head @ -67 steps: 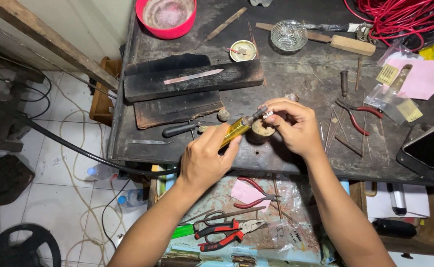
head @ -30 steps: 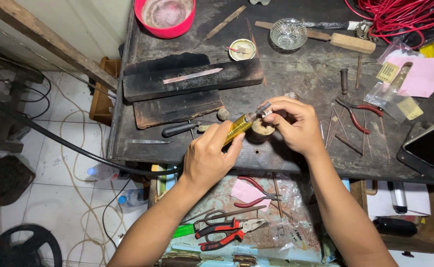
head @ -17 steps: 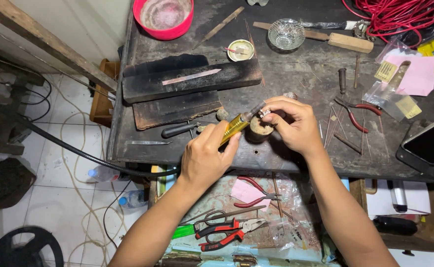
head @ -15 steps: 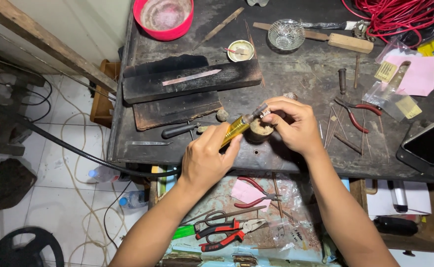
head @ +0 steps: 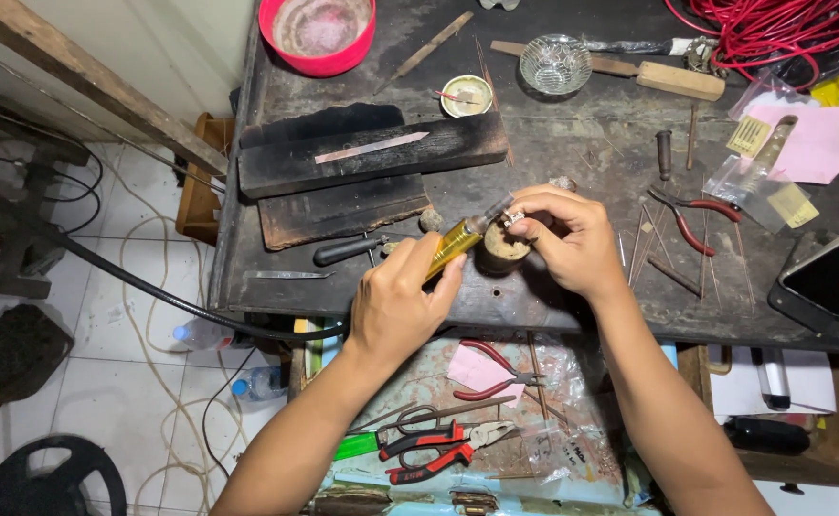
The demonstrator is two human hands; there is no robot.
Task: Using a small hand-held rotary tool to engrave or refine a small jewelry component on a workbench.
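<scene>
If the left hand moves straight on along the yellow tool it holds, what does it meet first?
Probably the right hand, whose fingertips sit at the yellow tool's tip, above a small round block; the left hand points there.

Yellow-handled tool (head: 456,247) tilted, tip at small round block (head: 503,250).

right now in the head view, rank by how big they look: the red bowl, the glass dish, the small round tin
1. red bowl, though the frame's top edge crops it
2. glass dish
3. small round tin

The dish and tin look close in size.
</scene>
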